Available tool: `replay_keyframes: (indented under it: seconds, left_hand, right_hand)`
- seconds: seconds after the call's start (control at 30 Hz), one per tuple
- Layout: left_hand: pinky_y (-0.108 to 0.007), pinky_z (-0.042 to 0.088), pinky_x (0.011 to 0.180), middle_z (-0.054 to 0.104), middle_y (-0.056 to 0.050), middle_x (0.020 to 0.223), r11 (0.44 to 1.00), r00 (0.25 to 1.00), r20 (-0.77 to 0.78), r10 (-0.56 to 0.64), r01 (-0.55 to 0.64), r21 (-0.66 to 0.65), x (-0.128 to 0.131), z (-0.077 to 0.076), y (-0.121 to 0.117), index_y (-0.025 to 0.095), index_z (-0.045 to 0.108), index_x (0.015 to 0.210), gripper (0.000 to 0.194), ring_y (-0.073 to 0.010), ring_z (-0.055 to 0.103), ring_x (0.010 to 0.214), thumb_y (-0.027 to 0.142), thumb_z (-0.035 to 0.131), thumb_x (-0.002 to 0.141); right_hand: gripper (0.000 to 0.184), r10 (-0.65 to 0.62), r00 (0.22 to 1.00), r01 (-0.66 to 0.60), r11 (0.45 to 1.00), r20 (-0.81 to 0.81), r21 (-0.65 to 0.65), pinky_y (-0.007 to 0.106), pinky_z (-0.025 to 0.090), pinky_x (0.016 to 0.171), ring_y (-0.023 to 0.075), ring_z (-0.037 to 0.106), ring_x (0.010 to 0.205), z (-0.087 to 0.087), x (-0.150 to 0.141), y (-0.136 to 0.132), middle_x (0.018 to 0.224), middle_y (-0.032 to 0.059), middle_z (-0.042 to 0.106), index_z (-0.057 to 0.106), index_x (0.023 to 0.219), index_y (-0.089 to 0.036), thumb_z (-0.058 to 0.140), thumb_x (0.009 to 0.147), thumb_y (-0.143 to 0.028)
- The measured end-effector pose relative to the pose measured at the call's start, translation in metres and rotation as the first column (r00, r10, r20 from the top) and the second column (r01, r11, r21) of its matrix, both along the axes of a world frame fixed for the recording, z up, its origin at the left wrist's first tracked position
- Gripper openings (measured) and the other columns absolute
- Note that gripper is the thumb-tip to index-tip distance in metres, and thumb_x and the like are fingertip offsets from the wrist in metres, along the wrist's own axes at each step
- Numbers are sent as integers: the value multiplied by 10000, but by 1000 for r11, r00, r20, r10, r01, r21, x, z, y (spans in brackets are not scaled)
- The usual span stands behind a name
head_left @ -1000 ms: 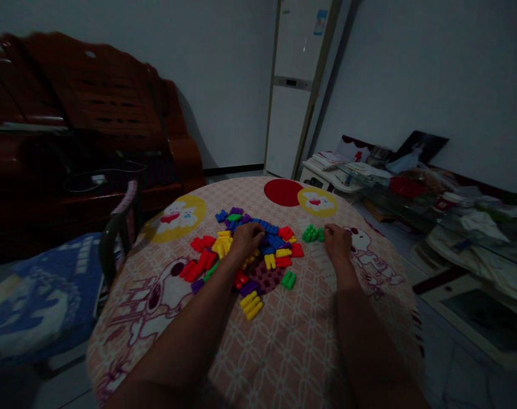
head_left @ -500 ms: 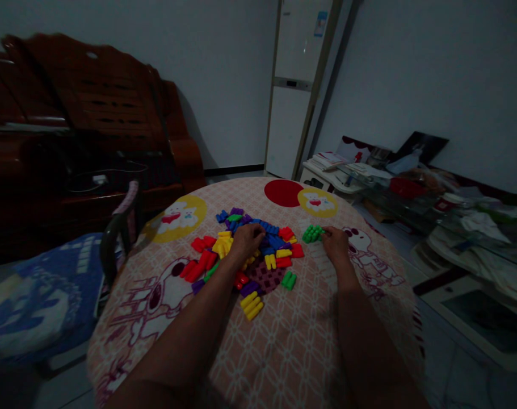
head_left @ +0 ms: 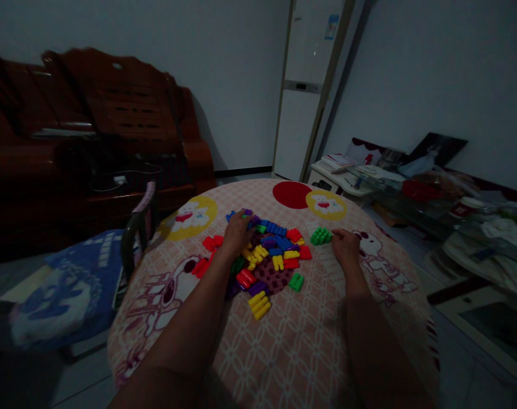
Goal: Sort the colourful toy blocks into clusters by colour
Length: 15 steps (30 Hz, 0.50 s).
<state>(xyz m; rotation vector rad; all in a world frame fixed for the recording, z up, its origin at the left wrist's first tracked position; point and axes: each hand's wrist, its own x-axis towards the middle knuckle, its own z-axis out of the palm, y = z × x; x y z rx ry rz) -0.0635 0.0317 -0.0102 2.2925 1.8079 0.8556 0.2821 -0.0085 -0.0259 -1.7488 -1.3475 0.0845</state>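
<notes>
A heap of plastic building blocks (head_left: 270, 255) in red, yellow, blue, purple and green lies in the middle of a round table covered by a pink cartoon cloth (head_left: 292, 346). My left hand (head_left: 236, 232) rests on the far left side of the heap. Its fingers curl over blocks near a green and a purple one, and what they grip is hidden. My right hand (head_left: 345, 247) lies on the cloth right of the heap. Its fingertips are pinched on a cluster of joined green blocks (head_left: 320, 236). A lone green block (head_left: 296, 281) and a yellow block (head_left: 260, 305) sit nearer to me.
A dark chair back (head_left: 135, 238) stands at the table's left edge, above a blue cushion (head_left: 58, 295). A wooden sofa (head_left: 113, 130) is behind it. A white standing air conditioner (head_left: 303, 96) is in the corner. A cluttered low glass table (head_left: 411, 190) stands to the right.
My left hand has moved from the middle of the heap to its far left edge. My right hand stays at the green blocks. The view has shifted slightly.
</notes>
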Motion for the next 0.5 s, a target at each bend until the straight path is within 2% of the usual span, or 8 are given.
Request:
replay_keyframes:
  seconds: [0.1,0.23,0.3,0.37,0.5]
  left_hand:
    - [-463,398,1124,555,-189,1424,991,995,-96,-4,-9,-132,-6,-4,4,144,674,1243,389,-354,476,1366,253,613,875]
    - [-458,454,1039,604,-236,1313,981,989,-134,66,-89,-172,-6,-5,5,79,668,1187,375,-364,577,1231,310,567,909]
    - [-453,475,1004,642,-224,1242,983,990,-91,108,-120,-141,-7,-4,4,88,672,1152,347,-350,611,1168,305,564,904]
    - [-444,479,1003,675,-193,1196,991,993,3,119,-119,-54,-7,-1,3,115,677,1142,318,-324,625,1143,272,562,891]
    - [-376,511,919,728,-125,1061,989,970,237,47,-79,127,-2,14,-2,153,723,1049,268,-252,674,981,265,548,880]
  right_hand:
    - [381,-12,1000,12,1000,12,-8,420,544,872,297,720,873,0,0,0,906,148,781,789,855,-144,478,668,-258]
    - [374,-12,1000,12,1000,1,13,403,552,818,290,716,832,-1,1,0,861,140,780,788,836,-153,481,657,-269]
    - [377,-27,1000,27,999,11,23,403,549,800,293,713,816,0,1,-1,845,143,777,787,839,-149,480,658,-271]
    - [394,-51,998,49,998,40,41,414,542,802,303,711,824,2,0,-2,860,161,774,786,865,-132,475,669,-272]
    - [399,-77,995,70,989,55,132,424,532,816,300,706,826,11,-8,-6,886,173,770,774,922,-123,464,737,-293]
